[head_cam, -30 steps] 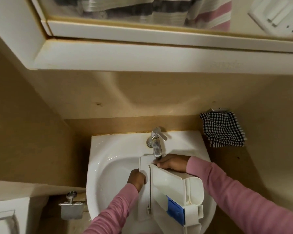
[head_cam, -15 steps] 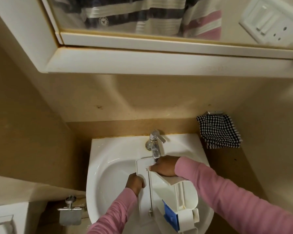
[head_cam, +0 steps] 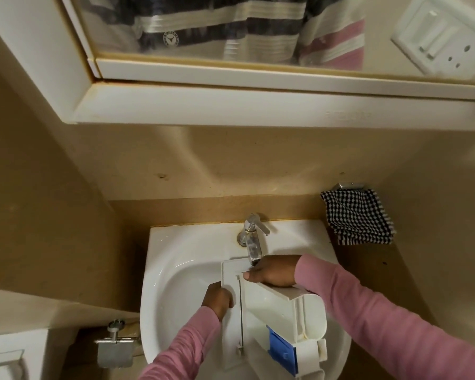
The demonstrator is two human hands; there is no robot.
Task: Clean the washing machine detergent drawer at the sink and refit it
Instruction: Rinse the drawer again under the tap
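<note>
1. I hold the white detergent drawer (head_cam: 272, 311) over the sink (head_cam: 181, 259), at 6 o'clock from the tap (head_cam: 251, 237).
2. My left hand (head_cam: 217, 298) is curled tight on the drawer's flat edge, at its 9 o'clock side.
3. My right hand (head_cam: 272, 271) grips the drawer's far end at 12 o'clock, just under the tap.
4. The blue part (head_cam: 281, 349) sits at the drawer's 5 o'clock end.
5. A checked cloth (head_cam: 357, 218) hangs at 3 o'clock from the tap.

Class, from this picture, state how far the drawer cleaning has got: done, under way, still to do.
Done: the detergent drawer is out and over the sink. Under way: left hand and right hand grip it beneath the tap. Left: finishing the rinse and refitting, since it is at the sink.
</note>
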